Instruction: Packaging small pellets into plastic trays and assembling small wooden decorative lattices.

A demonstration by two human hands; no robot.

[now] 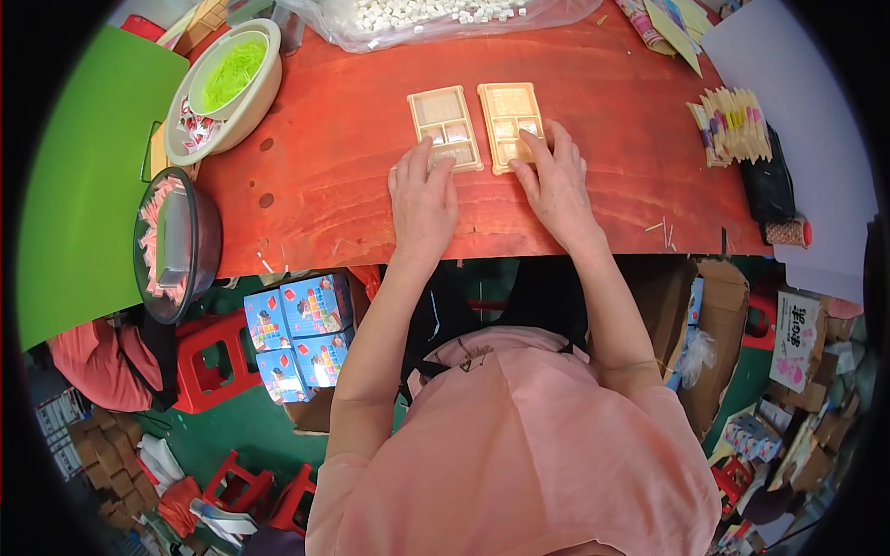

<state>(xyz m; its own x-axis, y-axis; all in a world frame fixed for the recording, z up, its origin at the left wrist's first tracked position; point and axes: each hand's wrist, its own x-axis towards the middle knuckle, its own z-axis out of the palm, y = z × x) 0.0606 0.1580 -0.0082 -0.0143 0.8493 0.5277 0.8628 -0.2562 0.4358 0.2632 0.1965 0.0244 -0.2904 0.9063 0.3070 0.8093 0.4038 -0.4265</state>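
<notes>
Two small beige plastic trays with moulded compartments lie side by side on the red tabletop, a narrow gap between them. The left tray [438, 106] looks paler, and the right tray [509, 96] yellower. My left hand [422, 196] rests at the near end of the left tray, fingers apart, with the index finger and thumb touching it. On the near right part of the other tray lie the thumb and index finger of my right hand [557, 185], its fingers also spread. My fingers cover parts of both trays' near compartments.
A clear plastic bag [357, 37] of small white pieces lies at the far edge. To the left stand a pale basin [269, 88] with bright green shreds and a dark-rimmed bowl [206, 243] of pink packets. Bundled flat sticks [737, 125] and a black pouch [769, 183] sit at right.
</notes>
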